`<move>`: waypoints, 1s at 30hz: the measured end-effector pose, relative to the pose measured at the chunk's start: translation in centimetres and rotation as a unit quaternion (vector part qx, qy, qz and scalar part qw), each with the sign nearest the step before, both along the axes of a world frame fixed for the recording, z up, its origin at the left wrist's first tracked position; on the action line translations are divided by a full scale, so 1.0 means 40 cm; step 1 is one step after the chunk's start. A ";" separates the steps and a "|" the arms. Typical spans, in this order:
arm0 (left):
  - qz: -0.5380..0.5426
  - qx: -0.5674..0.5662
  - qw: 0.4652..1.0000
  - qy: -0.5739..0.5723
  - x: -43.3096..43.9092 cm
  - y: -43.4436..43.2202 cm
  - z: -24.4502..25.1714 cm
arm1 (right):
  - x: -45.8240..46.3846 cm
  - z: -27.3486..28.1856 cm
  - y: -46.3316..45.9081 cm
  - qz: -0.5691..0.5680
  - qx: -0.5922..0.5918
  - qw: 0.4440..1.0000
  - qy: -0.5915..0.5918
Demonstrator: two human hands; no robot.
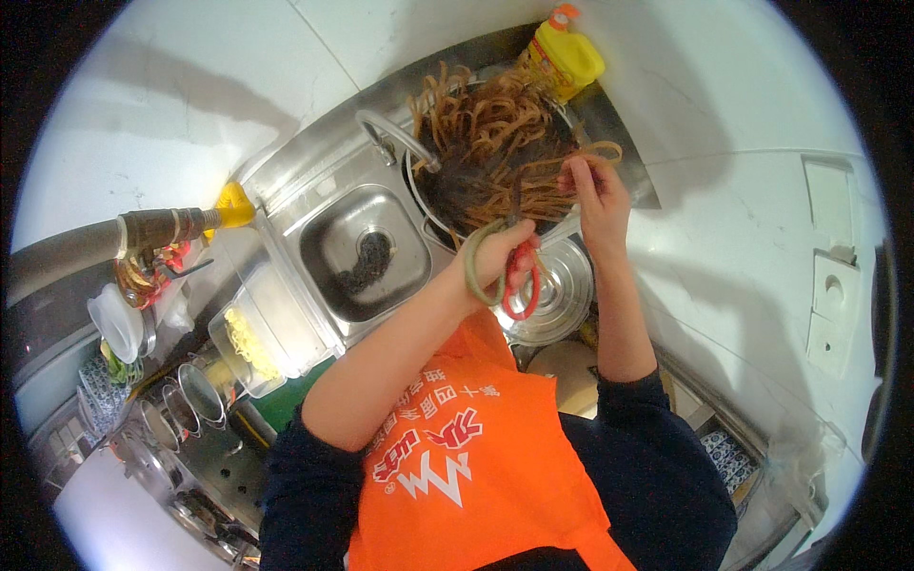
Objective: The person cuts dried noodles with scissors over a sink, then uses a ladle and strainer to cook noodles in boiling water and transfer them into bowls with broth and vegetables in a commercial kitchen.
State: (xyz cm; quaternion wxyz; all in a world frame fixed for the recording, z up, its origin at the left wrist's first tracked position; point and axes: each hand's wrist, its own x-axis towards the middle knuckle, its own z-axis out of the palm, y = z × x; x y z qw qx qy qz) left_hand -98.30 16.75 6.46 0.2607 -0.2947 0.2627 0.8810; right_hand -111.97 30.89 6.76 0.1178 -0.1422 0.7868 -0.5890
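Scissors with red handles are in my left hand, which is over the near rim of a large round pot. A green bangle circles my left wrist. The blades point away from me, towards long brown food strips heaped in the pot; the blade tips are hard to make out. At the pot's right side, my right hand pinches one or more strips between thumb and fingers. A loose end curls out past the fingers. The pot's lower contents are hidden under the strips.
Left of the pot is a steel sink with dark matter at its drain. A curved faucet reaches over the pot. A yellow bottle stands behind; a steel lid lies nearer. Further left are a clear box and strainers.
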 end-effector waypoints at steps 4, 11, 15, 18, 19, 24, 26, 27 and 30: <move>-0.037 -0.072 0.997 0.011 0.101 -0.051 0.031 | -0.037 -0.044 -0.014 0.145 0.343 0.883 0.285; -0.008 -0.067 0.997 -0.035 0.195 -0.108 0.085 | 0.046 -0.198 -0.071 0.364 0.420 0.777 0.297; 0.013 -0.076 0.996 -0.053 0.205 -0.110 0.087 | 0.011 -0.250 -0.088 0.466 0.475 0.715 0.216; 0.029 -0.075 0.996 -0.045 0.213 -0.108 0.085 | -0.015 -0.293 -0.091 0.483 0.486 0.696 0.213; 0.033 -0.078 0.996 -0.041 0.216 -0.107 0.084 | -0.024 -0.304 -0.091 0.480 0.485 0.696 0.221; 0.050 -0.093 0.993 -0.050 0.233 -0.110 0.085 | -0.084 -0.284 -0.093 0.539 0.547 0.606 0.207; 0.064 -0.089 0.993 -0.042 0.242 -0.115 0.087 | -0.088 -0.242 -0.087 0.529 0.530 0.621 0.231; 0.070 -0.085 0.993 -0.039 0.245 -0.117 0.088 | -0.090 -0.214 -0.077 0.506 0.491 0.657 0.265; 0.085 -0.073 0.993 -0.041 0.254 -0.126 0.091 | -0.099 -0.135 -0.055 0.417 0.395 0.764 0.293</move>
